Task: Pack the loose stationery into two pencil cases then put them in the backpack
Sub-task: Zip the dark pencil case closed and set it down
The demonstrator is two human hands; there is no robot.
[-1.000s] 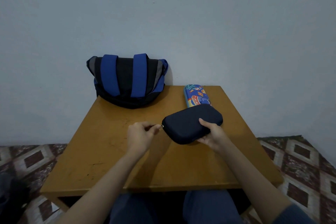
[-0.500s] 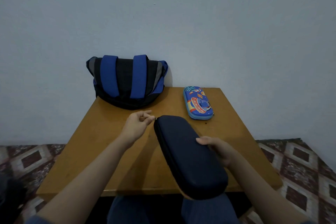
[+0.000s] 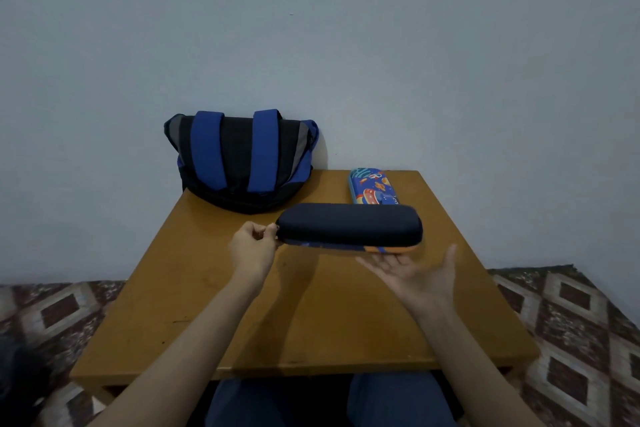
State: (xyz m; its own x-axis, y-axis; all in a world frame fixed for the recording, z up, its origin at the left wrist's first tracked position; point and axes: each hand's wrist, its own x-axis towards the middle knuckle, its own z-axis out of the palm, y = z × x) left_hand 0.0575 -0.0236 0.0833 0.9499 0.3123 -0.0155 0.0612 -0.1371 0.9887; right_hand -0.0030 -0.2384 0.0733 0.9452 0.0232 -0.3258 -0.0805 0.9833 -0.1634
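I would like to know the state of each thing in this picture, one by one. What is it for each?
dark pencil case: closed, held level above the table
left hand: pinches the case's left end
right hand: open, palm up, under the case's right end
colourful pencil case: closed, lying flat on the table
backpack: upright against the wall, straps facing the person; opening not visible

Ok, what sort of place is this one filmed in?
Probably a room in a home. A small wooden table stands against a plain painted wall, a patterned carpet covers the floor on either side, and a backpack sits on the table.
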